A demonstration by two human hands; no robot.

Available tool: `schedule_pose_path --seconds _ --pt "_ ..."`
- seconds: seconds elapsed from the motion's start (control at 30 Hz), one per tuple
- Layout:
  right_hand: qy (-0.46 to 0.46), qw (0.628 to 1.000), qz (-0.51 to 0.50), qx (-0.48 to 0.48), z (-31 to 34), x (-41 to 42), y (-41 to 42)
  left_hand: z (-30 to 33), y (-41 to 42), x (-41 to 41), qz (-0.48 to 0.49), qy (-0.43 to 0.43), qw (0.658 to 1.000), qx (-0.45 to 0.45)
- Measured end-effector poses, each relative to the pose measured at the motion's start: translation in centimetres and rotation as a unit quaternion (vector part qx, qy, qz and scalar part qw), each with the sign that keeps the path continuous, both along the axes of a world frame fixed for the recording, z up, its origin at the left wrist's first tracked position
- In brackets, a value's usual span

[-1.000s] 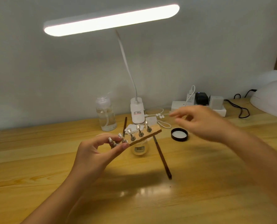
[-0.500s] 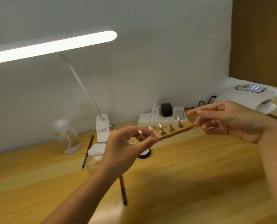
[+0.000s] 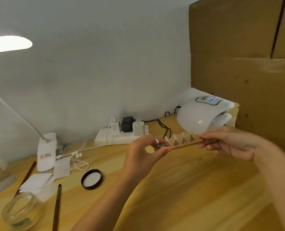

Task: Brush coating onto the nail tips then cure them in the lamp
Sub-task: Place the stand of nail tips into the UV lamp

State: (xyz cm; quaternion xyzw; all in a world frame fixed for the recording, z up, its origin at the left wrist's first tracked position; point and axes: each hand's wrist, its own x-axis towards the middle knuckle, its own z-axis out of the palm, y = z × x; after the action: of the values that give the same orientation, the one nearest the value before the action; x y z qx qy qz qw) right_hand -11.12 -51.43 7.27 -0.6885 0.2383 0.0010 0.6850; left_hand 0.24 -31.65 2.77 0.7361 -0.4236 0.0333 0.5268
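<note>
- Strip [image 3: 185, 145] pinched at both ends, held in the air above the table [image 3: 188, 189]: left hand [image 3: 143, 155] nips the near end between thumb and fingers, right hand [image 3: 228, 142] nips the far end with fingers curled round it.
- Nail tips [image 3: 175, 139] stand upright on small metal stands in a row along the strip; one sits just at the left fingertips, the last just beside the right fingertips.
- Strip's long axis runs left-right, slightly rising toward the lamp [image 3: 203, 117].
- Lamp lies just beyond and right of the strip; its mouth faces right, away from the strip's far end. Right hand is the nearer one, almost in front of the lamp shell.
- Judgement: curing step is next, and the strip must swing round to the lamp's open side and go in end-first without tipping the stands.
- Lamp display is lit blue, digits unreadable.
- Left of the lamp: power strip [image 3: 121, 135] against the wall with plugs and cables.
- Further left of the lamp, on the table: black lid [image 3: 91, 179], brush [image 3: 56, 207], glass jar [image 3: 20, 212], white wipes [image 3: 36, 184], desk-light base [image 3: 46, 152].
- Cardboard box [image 3: 241, 55] rises behind the lamp.
</note>
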Motion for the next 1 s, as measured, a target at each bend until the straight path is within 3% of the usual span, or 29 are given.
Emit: schedule_pose_path --seconds 0.3,0.67,1.0 --pt "-0.031 0.983 -0.18 -0.001 -1.1 -1.0 -4.2 -3.1 -6.8 0.2 0.04 0.044 0.997 -0.045" --pt "-0.048 0.917 -0.389 -0.076 -1.3 -4.1 -6.9 -3.8 -6.6 0.6 0.042 0.102 0.991 -0.07" --pt "-0.088 0.9 -0.425 0.046 -5.0 -1.2 -6.5 -3.5 -6.7 0.4 0.033 0.154 0.985 -0.068"
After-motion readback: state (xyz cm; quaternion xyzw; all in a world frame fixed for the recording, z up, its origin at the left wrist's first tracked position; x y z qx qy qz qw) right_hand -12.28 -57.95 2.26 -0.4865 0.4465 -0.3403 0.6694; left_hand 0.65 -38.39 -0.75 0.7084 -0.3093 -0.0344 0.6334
